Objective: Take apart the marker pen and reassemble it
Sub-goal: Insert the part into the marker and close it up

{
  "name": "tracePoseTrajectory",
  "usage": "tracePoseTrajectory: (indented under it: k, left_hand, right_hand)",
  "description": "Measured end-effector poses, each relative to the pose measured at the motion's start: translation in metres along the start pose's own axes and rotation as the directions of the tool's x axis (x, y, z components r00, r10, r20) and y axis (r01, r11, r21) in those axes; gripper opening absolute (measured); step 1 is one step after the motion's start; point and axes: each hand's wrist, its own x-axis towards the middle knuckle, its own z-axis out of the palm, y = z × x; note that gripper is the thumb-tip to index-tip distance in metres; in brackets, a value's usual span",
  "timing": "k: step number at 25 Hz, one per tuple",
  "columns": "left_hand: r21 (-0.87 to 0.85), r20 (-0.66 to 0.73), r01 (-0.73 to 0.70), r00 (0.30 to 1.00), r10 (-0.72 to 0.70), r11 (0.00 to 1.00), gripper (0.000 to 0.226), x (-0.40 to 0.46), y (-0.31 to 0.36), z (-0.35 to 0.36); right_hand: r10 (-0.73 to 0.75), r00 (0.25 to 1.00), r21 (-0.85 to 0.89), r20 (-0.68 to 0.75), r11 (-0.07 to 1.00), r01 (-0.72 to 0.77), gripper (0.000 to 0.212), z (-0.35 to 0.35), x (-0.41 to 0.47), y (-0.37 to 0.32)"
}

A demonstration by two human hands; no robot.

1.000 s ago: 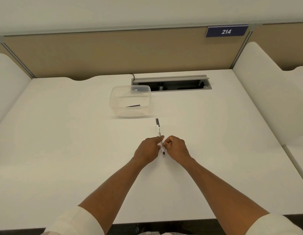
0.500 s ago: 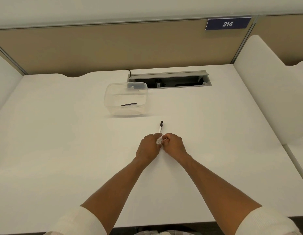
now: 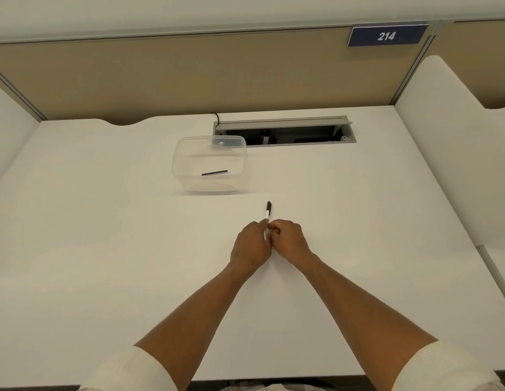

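A slim white marker pen with a black cap points away from me, its far end sticking out above my hands. My left hand and my right hand press together over the middle of the white desk, both closed around the pen's near part, which is hidden between the fingers. A thin black rod, perhaps a pen part, lies alone inside a clear plastic container farther back on the left.
An open cable tray is set into the desk behind the container. Tan partition panels with a blue "214" sign close off the back. White side dividers flank the desk.
The pen has been pulled in: less of it shows beyond my hands, its near end is now hidden, and it has swung from leaning left to nearly straight ahead. My hands have drawn closer together.
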Motion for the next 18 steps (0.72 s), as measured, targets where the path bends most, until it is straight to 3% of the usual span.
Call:
tracePoseTrajectory:
  k: [18]
  left_hand:
    - [-0.074, -0.040, 0.050, 0.998, -0.053, 0.996, 0.016, 0.0060, -0.0073, 0.0043]
  right_hand:
    - [-0.072, 0.996, 0.002, 0.048, 0.997, 0.072, 0.036, -0.0009, 0.0018, -0.0013]
